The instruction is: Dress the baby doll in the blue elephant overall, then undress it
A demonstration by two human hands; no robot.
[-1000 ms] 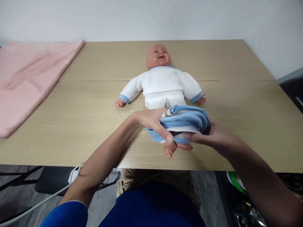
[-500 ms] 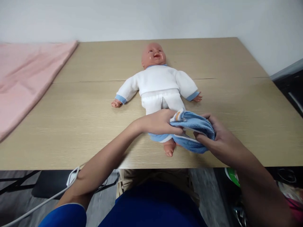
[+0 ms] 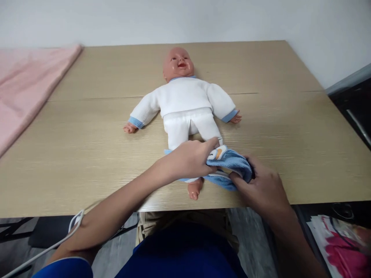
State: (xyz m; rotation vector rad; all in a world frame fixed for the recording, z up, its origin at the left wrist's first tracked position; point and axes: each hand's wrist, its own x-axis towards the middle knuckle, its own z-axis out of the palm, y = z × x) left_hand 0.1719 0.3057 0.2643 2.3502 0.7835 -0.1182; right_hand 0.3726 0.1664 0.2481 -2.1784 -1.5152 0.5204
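Note:
A baby doll (image 3: pixel 185 96) in a white top and white trousers lies face up on the table, feet toward me. Around its lower legs is a bunched blue terry garment (image 3: pixel 232 159) with white lining and a white-and-orange patch. My left hand (image 3: pixel 195 158) lies across the doll's shins, its thumb and fingers closed on the garment's upper edge by the patch. My right hand (image 3: pixel 261 183) grips the bunched right end, thumb inside the opening and fingers behind. One bare doll foot (image 3: pixel 194 189) sticks out below my left hand; the other foot is hidden.
A pink cloth (image 3: pixel 26 92) covers the table's left part. The wooden table (image 3: pixel 290 135) meets a white wall at the back. A white cable (image 3: pixel 58 243) crosses my left forearm. Below the right edge lie papers and a pink item (image 3: pixel 342 253).
The view has shifted slightly, so the doll appears further left. My left hand sits a little further right over the doll's legs. Both hands keep hold of the blue garment.

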